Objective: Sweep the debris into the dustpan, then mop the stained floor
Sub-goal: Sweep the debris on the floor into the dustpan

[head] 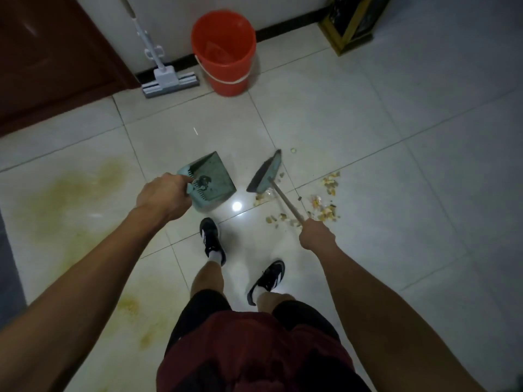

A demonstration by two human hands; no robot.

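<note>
Left hand (162,195) grips the light, stiff dustpan (210,181); right hand (317,234) clasps the broom (266,176) handle above loose, scatter-prone debris (325,199).

The left hand (162,198) hides the dustpan (210,179) handle; the mop (158,66) pole leaves frame.

Pale tiled floor (396,123) carries yellow stains (85,188), scattered debris (328,190), an orange bucket (223,52) and a sponge mop (169,80)
</note>
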